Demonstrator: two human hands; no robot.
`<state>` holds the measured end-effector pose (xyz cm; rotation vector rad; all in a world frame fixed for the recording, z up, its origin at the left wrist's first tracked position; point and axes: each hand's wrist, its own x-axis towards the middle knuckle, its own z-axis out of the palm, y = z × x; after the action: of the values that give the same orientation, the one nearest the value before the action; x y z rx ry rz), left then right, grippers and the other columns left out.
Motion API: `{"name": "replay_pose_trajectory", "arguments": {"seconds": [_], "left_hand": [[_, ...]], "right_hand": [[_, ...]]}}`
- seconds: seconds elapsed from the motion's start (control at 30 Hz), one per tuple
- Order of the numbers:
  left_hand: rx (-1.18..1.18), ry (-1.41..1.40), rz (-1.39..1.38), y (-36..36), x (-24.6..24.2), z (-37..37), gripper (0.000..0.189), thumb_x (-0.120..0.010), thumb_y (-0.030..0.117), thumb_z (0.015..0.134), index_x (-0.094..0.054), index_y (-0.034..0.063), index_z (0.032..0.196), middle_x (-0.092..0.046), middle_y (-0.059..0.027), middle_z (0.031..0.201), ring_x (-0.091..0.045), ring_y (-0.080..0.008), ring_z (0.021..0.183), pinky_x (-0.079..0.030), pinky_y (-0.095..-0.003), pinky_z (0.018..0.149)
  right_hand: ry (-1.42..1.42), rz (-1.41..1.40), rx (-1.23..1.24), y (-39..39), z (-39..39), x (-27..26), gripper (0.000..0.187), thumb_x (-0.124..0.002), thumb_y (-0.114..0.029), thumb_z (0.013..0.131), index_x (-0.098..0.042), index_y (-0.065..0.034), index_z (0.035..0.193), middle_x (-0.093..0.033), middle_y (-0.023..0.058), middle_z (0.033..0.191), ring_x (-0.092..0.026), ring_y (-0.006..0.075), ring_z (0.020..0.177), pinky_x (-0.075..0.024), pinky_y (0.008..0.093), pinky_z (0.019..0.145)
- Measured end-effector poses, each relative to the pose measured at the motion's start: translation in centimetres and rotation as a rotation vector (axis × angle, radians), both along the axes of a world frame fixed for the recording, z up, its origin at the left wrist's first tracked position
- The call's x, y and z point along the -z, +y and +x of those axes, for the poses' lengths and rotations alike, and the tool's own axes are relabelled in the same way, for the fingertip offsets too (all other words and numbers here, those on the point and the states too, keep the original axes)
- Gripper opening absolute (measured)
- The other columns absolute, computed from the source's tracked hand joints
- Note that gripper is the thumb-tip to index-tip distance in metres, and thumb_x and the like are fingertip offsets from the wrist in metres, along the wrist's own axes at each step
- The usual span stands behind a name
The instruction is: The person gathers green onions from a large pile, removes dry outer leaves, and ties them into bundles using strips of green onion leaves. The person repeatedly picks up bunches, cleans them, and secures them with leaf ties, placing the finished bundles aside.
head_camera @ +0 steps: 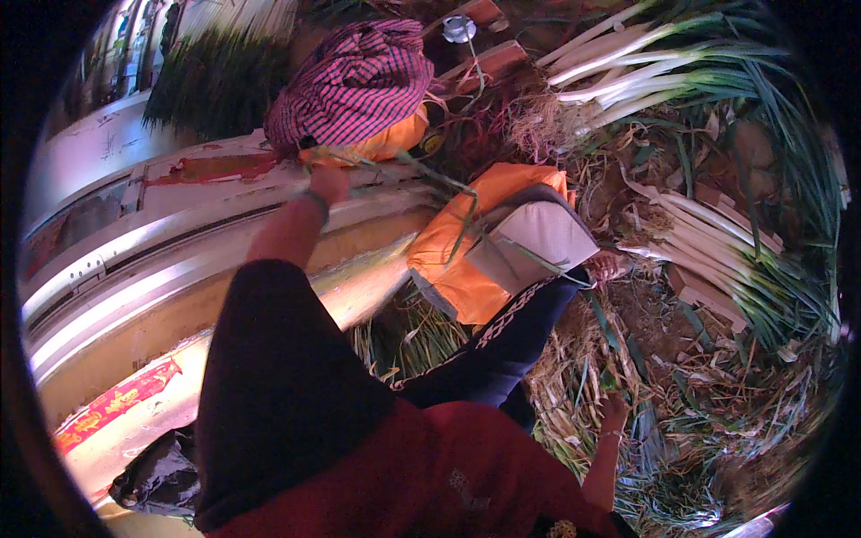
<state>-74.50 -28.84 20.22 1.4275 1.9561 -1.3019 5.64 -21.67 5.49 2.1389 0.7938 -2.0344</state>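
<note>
My left arm reaches up over a pale ledge, and my left hand (329, 181) is at the lower edge of an orange bag (397, 134) under a pink-and-black checked cloth (363, 81). The fingers are blurred and partly hidden, so their grip is unclear. At the lower right, my right hand (613, 407) is low among dry leaves and leek trimmings (572, 397), beside a small green piece; its fingers are hard to make out. An orange sack with a pale padded piece (538, 235) lies over my leg. Leeks with roots (625, 84) lie at the upper right.
A second bunch of leeks (713, 245) rests on wooden pieces (706, 296) at the right. More greens (215, 81) stand beyond the ledge (202, 215). A black plastic bag (161, 474) is at the lower left, near a red strip bearing writing (121, 403). Trimmings litter the ground.
</note>
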Motion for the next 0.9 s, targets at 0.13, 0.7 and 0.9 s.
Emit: {"name": "replay_pose_trajectory", "arguments": {"seconds": [0.13, 0.7, 0.9], "left_hand": [[0.106, 0.302, 0.122, 5.0, -3.8, -6.5, 0.023, -0.047, 0.018, 0.080, -0.066, 0.0038, 0.079, -0.064, -0.0164, 0.084, -0.063, -0.0280, 0.078, -0.051, -0.0403, 0.067], [-0.182, -0.623, 0.475, 5.8, 5.4, 14.5, 0.053, -0.067, 0.022, 0.068, -0.048, 0.0010, 0.113, -0.052, -0.0206, 0.109, -0.050, -0.0355, 0.101, -0.040, -0.0437, 0.087], [-0.279, 0.155, 1.093, 6.1, -1.7, 6.9, 0.047, -0.065, 0.010, 0.064, -0.049, 0.0020, 0.108, -0.050, -0.0171, 0.108, -0.050, -0.0349, 0.095, -0.040, -0.0445, 0.083]], "right_hand": [[-0.006, 0.003, -0.028, -0.2, -0.3, 0.9, 0.034, -0.058, -0.021, 0.079, -0.052, -0.0079, 0.110, -0.063, 0.0085, 0.095, -0.062, 0.0181, 0.076, -0.0481, 0.0292, 0.058], [-0.071, 0.104, -0.260, -1.1, 0.5, 3.2, 0.042, -0.060, -0.018, 0.075, -0.051, -0.0069, 0.114, -0.062, 0.0068, 0.088, -0.060, 0.0172, 0.070, -0.0457, 0.0279, 0.048], [-0.010, -0.064, -0.031, 0.6, -2.1, 2.5, 0.036, -0.056, -0.018, 0.079, -0.051, -0.0074, 0.113, -0.061, 0.0058, 0.086, -0.058, 0.0151, 0.066, -0.0432, 0.0271, 0.047]]}}
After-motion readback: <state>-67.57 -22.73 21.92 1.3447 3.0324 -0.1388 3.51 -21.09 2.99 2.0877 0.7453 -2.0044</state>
